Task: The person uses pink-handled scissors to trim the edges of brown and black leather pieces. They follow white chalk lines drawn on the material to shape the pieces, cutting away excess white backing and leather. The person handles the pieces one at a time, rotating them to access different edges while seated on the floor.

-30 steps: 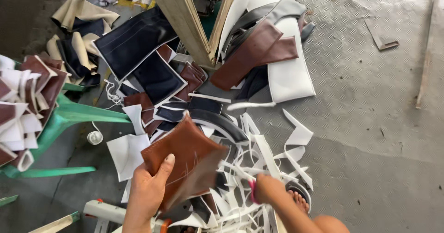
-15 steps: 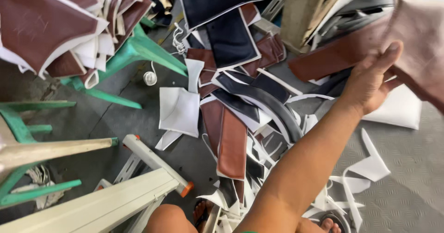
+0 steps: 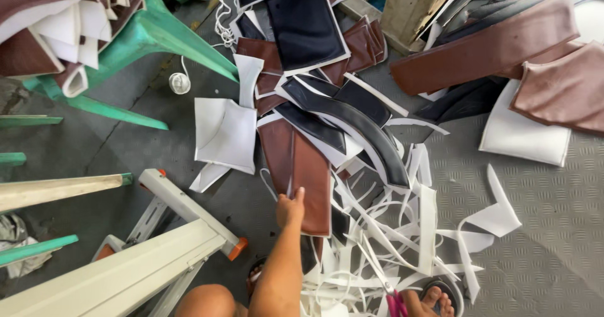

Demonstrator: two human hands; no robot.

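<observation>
My left hand [image 3: 289, 209] reaches down to the floor, its fingers closed on the near edge of a brown leather panel [image 3: 303, 166] with a seam down its middle. The panel lies flat on a heap of cut pieces. Just beyond it lie a long curved black strip [image 3: 368, 131] and dark navy panels [image 3: 302, 21]. A square white foam piece [image 3: 224, 134] lies to the left of the panel. My right hand is out of view.
Tangled white trim strips [image 3: 390, 241] cover the floor to the right, with pink scissor handles [image 3: 396, 304] by my sandalled foot [image 3: 437, 295]. A green plastic chair [image 3: 157, 37] loaded with pieces stands upper left, a white metal frame [image 3: 126, 266] lower left. More brown pieces [image 3: 560, 90] lie upper right.
My arm, which was stretched up to the right with a brown piece, has come back down. The hand now grips a brown panel on the floor pile. The view has tilted downward.
</observation>
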